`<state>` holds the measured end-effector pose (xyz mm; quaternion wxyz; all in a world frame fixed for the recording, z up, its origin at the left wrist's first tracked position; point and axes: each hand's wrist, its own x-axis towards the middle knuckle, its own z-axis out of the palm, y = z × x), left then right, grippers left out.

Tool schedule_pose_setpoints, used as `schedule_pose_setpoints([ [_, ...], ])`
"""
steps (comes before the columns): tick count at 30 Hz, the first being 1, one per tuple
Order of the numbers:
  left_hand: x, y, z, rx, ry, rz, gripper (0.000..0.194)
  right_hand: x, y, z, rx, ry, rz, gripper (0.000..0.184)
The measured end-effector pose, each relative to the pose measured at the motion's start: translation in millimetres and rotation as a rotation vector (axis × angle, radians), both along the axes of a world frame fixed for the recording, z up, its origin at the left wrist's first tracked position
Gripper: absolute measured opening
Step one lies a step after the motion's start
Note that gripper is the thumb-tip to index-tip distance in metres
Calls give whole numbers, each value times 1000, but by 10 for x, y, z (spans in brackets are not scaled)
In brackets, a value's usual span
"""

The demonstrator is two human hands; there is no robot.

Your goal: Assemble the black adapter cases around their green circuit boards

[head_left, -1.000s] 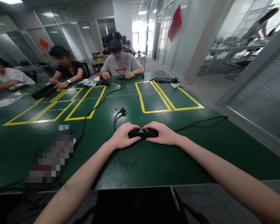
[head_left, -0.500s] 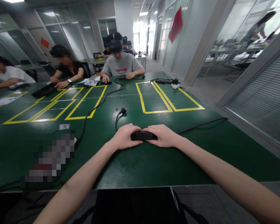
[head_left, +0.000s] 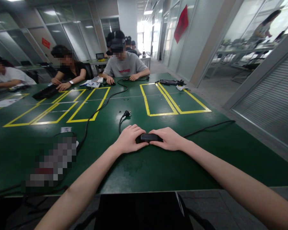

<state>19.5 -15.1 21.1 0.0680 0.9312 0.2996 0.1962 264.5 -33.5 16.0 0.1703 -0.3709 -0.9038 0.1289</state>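
Observation:
Both my hands grip a black power adapter (head_left: 149, 137) just over the green table (head_left: 139, 172). My left hand (head_left: 131, 139) curls round its left end and my right hand (head_left: 168, 138) round its right end, thumbs on the near side. A side face with small print or ridges shows between the hands; the ends are hidden by fingers. From behind my left hand a short length of black cord rises to a plug (head_left: 127, 113) lying on the table. Another black cord (head_left: 206, 127) runs from my right hand toward the table's right edge.
A pixelated long object (head_left: 54, 163) lies at left, with a black cable (head_left: 86, 127) leading away. Yellow tape rectangles (head_left: 162, 114) mark the table. A folded black tripod-like object (head_left: 170, 82) lies at the far edge. Several people sit opposite, one in a grey shirt (head_left: 126, 65).
The power adapter has turned over between my hands, from a glossy face to a narrower side. My hands have shifted only slightly. The plug and cords lie nearly as before.

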Motion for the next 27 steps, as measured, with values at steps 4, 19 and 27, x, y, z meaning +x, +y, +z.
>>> schedule_pose_setpoints([
  [4,-2,5,-19,20,13,-22,32,12,0,-11,34,22,18,33],
  [19,0,2,-24,46,-46,-54,36,61,25,-76,178,85,46,32],
  [27,87,33,-59,89,37,-80,37,134,47,-102,147,109,19,35],
])
